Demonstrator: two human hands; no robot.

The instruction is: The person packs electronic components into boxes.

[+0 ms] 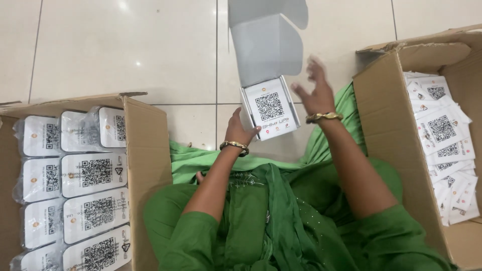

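My left hand [240, 131] grips the lower left corner of a small open white box [268, 60], whose lid stands up above it. Inside the box lies a white card with a square black code pattern [270, 106]. My right hand [315, 89] hovers just to the right of the box with its fingers spread and nothing in it. It looks slightly blurred. Both wrists wear a gold bangle. I sit on the floor in green clothing.
A cardboard carton [150, 145] at my left holds several plastic-wrapped white devices with code patterns. Another carton [381, 115] at my right holds a pile of loose white code cards [444, 140]. Pale floor tiles lie ahead.
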